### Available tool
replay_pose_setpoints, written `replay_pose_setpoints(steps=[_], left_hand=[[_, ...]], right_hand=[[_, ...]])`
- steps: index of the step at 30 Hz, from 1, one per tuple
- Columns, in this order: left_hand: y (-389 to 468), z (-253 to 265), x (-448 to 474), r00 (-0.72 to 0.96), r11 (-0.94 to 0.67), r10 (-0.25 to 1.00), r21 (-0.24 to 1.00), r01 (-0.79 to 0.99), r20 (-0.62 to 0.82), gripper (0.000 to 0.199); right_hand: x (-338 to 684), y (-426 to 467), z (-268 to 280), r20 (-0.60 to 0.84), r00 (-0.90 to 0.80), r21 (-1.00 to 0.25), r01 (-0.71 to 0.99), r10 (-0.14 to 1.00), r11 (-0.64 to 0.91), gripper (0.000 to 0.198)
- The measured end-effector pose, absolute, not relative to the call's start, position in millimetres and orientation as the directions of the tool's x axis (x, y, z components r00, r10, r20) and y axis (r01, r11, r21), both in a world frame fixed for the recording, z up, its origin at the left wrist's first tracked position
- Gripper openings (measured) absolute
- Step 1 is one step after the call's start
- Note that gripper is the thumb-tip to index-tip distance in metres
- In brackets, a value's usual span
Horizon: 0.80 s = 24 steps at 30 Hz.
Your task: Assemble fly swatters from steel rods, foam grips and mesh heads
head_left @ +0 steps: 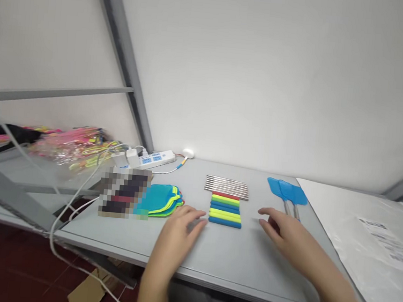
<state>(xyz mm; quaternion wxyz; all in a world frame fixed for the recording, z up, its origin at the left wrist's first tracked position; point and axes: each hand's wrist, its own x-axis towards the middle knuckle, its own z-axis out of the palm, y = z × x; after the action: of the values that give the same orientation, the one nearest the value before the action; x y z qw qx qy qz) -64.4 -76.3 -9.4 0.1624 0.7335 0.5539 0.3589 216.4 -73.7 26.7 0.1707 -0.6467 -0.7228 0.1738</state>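
My left hand (pixel 184 221) is over the grey tabletop with thumb and fingers apart, holding nothing. Its fingertips are close to the left ends of a row of coloured tubes (pixel 225 210) in blue, yellow-green and red. Behind the tubes lies a row of shiny metal rods (pixel 227 186). To the left of that hand, a stack of flat blue and green swatter-shaped heads (pixel 160 199) rests on the table. My right hand (pixel 279 226), also open and empty, hovers right of the tubes. Beyond it lie two blue fly swatters (pixel 288 191), their shafts partly hidden by the hand.
At the back left are a white power strip (pixel 156 159) and a small white device (pixel 187 153), with cables hanging over the edge. A blurred-out item (pixel 125 193) lies left. White sheeting (pixel 367 231) covers the right side. Plastic-wrapped colourful goods (pixel 78 145) sit beyond the metal frame.
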Motion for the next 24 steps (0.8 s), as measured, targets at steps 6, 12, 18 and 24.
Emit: replay_pose_setpoints(steps=[6,12,18,24], left_hand=[[-81,-8,-34,0.180,-0.339,0.936,0.637,0.692,0.302,0.020],[-81,-12,-29,0.188,-0.329,0.941,0.643,0.691,0.280,0.011],[-79,-14,-31,0.146,-0.292,0.953,0.679,0.673,0.265,0.015],[-74,-18,-30,0.153,-0.281,0.958,0.683,0.674,0.243,0.014]], right_hand=[[181,12,65,-0.077,-0.404,-0.215,0.899,0.911,0.381,0.032],[153,109,44,-0.080,-0.436,-0.146,0.895,0.896,0.422,0.026],[150,149,30,-0.136,-0.515,-0.116,0.857,0.846,0.502,0.023],[152,158,24,-0.193,-0.537,-0.084,0.843,0.821,0.532,0.016]])
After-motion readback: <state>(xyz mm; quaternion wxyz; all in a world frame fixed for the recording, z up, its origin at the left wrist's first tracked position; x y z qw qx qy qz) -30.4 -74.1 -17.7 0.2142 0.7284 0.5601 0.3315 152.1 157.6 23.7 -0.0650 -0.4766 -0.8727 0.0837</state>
